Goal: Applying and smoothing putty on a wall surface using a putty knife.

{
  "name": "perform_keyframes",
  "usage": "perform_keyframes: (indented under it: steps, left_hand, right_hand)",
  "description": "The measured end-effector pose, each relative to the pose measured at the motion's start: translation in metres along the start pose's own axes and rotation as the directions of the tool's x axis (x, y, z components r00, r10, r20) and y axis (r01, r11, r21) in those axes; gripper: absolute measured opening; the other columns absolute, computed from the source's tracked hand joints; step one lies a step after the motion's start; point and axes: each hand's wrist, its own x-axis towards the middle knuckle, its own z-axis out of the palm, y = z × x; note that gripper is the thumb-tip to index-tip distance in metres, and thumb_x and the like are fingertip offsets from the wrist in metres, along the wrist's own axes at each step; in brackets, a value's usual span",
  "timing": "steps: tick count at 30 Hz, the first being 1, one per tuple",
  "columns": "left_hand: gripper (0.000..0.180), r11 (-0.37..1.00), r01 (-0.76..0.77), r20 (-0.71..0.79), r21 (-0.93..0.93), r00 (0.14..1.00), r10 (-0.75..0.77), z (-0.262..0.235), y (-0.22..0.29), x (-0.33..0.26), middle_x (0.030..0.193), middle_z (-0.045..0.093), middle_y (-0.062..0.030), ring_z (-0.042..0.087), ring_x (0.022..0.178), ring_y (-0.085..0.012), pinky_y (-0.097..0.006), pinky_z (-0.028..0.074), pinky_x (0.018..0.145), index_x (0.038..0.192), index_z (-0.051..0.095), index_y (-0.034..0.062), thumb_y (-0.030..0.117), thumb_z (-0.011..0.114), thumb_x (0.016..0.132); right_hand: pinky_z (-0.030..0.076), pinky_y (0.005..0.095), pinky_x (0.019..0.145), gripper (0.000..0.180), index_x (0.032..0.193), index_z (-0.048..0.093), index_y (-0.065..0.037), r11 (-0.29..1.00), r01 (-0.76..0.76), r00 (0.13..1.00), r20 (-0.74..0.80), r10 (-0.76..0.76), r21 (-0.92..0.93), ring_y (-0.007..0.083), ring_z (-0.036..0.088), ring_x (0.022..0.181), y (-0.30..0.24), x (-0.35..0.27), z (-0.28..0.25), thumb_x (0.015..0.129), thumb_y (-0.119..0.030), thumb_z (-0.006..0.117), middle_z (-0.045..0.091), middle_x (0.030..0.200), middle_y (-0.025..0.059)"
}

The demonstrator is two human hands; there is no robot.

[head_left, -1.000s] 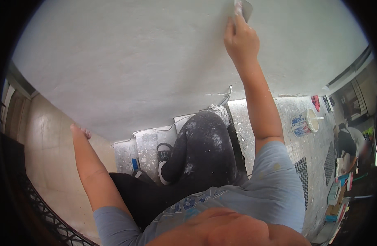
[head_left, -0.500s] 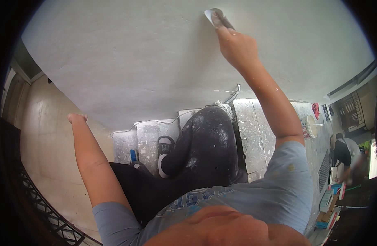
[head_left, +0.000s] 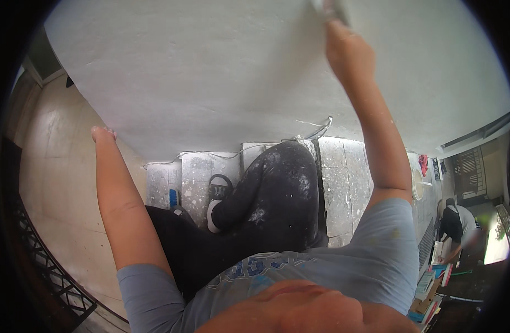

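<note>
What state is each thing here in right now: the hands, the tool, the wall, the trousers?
Right hand: raised, gripping the tool.
Tool: pressed to the wall, mostly cut off by the picture's edge.
Left hand: resting at the wall's edge.
Wall: white, smooth.
Trousers: black, spattered white.

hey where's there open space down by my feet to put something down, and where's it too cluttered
The free patch is the pale floor to your left, between the white wall and the dark railing. Some steps by your right leg also look bare, between your knee and the white bucket. It is crowded lower right, where boxes pile up around another person.
</note>
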Motion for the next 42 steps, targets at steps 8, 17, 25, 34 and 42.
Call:
perform_keyframes:
  steps: [8, 17, 25, 34, 42]
  left_hand:
    - [0.050, 1.000, -0.030, -0.003, 0.009, 1.000, 0.030, 0.000, -0.004, 0.001, 0.150, 0.035, 0.0060, 0.038, 0.135, -0.0144, -0.041, 0.032, 0.108, 0.143, 0.039, 0.0267, 0.045, 0.022, 0.100]
    - [0.050, 0.993, 0.002, -0.056, 0.118, 0.998, 0.005, 0.017, 0.005, 0.019, 0.147, 0.041, 0.0049, 0.038, 0.136, -0.0161, -0.042, 0.032, 0.107, 0.141, 0.043, 0.0246, 0.043, 0.022, 0.100]
    - [0.050, 0.992, 0.027, -0.048, 0.121, 0.999, -0.021, 0.002, 0.007, 0.009, 0.147, 0.041, 0.0055, 0.037, 0.136, -0.0158, -0.041, 0.031, 0.108, 0.141, 0.043, 0.0251, 0.044, 0.022, 0.100]
    - [0.050, 0.988, 0.110, 0.036, 0.108, 0.993, -0.114, -0.008, 0.006, -0.016, 0.147, 0.040, 0.0059, 0.039, 0.135, -0.0143, -0.037, 0.032, 0.108, 0.140, 0.045, 0.0263, 0.045, 0.022, 0.100]
    - [0.052, 0.999, 0.016, -0.045, 0.036, 0.999, -0.014, -0.004, 0.004, -0.012, 0.147, 0.040, 0.0060, 0.039, 0.135, -0.0139, -0.037, 0.033, 0.107, 0.140, 0.044, 0.0249, 0.046, 0.021, 0.099]
  right_hand:
    - [0.050, 0.0428, 0.051, 0.031, 0.110, 0.063, -0.020, 0.994, 0.105, 0.994, 0.016, -0.106, 0.032, 0.0297, 0.064, 0.060, -0.013, -0.004, 0.015, 0.084, -0.008, 0.050, 0.066, 0.076, 0.0092]
    - [0.049, 0.0465, 0.055, 0.013, 0.092, 0.061, -0.012, 0.996, 0.091, 0.996, -0.023, -0.092, -0.018, 0.0357, 0.062, 0.065, 0.022, 0.014, -0.009, 0.091, -0.016, 0.049, 0.063, 0.073, 0.0150]
    - [0.049, 0.0463, 0.057, 0.015, 0.097, 0.061, -0.011, 0.992, 0.117, 0.991, 0.074, -0.114, -0.041, 0.0343, 0.063, 0.067, 0.042, 0.018, -0.027, 0.088, -0.013, 0.048, 0.064, 0.075, 0.0138]
    - [0.049, 0.0469, 0.062, 0.022, 0.107, 0.060, -0.010, 0.981, 0.188, 0.949, 0.265, -0.171, -0.041, 0.0353, 0.062, 0.070, 0.040, 0.023, -0.035, 0.089, -0.012, 0.048, 0.064, 0.076, 0.0158]
    - [0.048, 0.0490, 0.063, 0.024, 0.109, 0.059, -0.011, 0.994, 0.097, 0.969, 0.222, -0.105, 0.048, 0.0408, 0.061, 0.073, 0.040, 0.026, -0.036, 0.090, -0.013, 0.045, 0.062, 0.075, 0.0212]
